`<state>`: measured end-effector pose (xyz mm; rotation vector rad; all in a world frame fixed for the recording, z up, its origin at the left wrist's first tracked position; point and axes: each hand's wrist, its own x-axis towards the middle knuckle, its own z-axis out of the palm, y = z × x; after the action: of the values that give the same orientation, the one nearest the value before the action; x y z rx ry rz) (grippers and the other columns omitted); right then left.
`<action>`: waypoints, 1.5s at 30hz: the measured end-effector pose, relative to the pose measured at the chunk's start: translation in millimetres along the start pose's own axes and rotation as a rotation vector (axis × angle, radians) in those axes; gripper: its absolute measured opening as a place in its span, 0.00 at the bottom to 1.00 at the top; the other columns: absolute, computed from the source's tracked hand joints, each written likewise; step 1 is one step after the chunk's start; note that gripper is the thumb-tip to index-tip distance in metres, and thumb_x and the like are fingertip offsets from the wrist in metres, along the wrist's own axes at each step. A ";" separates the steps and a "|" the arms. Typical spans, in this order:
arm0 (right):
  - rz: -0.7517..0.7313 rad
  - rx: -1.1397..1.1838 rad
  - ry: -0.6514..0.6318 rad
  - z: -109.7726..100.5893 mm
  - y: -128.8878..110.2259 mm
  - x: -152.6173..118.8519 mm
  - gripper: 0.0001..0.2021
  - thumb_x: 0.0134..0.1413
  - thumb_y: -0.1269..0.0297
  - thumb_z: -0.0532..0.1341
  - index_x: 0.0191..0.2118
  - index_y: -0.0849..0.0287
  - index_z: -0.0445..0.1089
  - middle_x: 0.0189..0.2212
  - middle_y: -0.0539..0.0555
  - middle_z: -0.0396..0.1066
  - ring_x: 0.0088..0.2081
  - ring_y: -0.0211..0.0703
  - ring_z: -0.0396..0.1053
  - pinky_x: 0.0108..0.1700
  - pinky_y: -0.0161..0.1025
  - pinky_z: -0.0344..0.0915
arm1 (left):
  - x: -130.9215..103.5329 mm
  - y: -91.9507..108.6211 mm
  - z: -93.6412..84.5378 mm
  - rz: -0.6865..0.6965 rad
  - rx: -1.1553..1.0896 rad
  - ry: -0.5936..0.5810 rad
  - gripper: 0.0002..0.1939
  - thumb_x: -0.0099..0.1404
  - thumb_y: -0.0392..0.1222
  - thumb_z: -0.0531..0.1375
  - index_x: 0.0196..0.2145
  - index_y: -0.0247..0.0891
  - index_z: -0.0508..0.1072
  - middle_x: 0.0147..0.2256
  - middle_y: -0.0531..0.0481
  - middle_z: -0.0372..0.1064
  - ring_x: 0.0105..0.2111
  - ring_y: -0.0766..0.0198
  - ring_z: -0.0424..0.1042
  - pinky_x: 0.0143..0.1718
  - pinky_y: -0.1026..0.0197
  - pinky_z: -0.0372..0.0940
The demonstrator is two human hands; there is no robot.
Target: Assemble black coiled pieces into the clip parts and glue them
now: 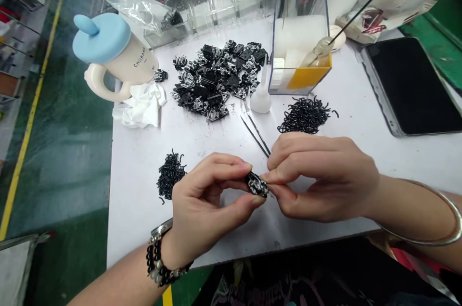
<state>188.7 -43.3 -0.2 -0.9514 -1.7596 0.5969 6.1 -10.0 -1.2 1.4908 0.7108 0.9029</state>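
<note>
My left hand (212,205) pinches a small black part with silver metal pieces (257,184) between thumb and forefinger, near the table's front edge. From the right, my right hand (321,178) has its thumb and forefinger pressed together at the same part; anything tiny between those fingertips is hidden. A pair of dark tweezers (255,135) lies just beyond, its rear end at the right hand's knuckles. One pile of small black curved pieces (170,174) is left of my left hand, another pile of them (306,116) behind my right. A large heap of black-and-silver parts (218,77) lies farther back.
On the white table (137,229) stand a cup with a blue lid (126,58), crumpled tissue (142,106), a small white squeeze bottle (260,99) and a clear organizer (301,56). A black-screened tablet (415,87) lies right; a clear divided tray (212,5) is at the back.
</note>
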 end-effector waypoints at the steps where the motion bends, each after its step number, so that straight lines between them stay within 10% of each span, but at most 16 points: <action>1: -0.008 -0.003 0.015 0.3 -0.5 -0.3 0.08 0.46 0.80 0.58 0.26 0.60 0.64 0.23 0.50 0.66 0.26 0.33 0.63 0.30 0.32 0.65 | 0.0 -0.1 -0.4 0.001 -0.007 -0.005 0.17 0.49 0.27 0.68 0.37 0.38 0.78 0.35 0.47 0.70 0.35 0.65 0.73 0.34 0.69 0.73; 45: -0.100 -0.259 -0.227 -18.2 -20.6 -5.6 0.06 0.55 0.73 0.58 0.37 0.68 0.70 0.23 0.54 0.67 0.29 0.41 0.62 0.29 0.41 0.63 | 2.8 5.0 -1.8 0.204 0.134 -0.052 0.16 0.49 0.32 0.68 0.38 0.35 0.75 0.34 0.44 0.71 0.33 0.63 0.72 0.33 0.65 0.70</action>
<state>199.9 -60.2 19.1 -0.9940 -2.1119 0.4324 5.6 -7.3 4.2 1.7228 0.5979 0.9821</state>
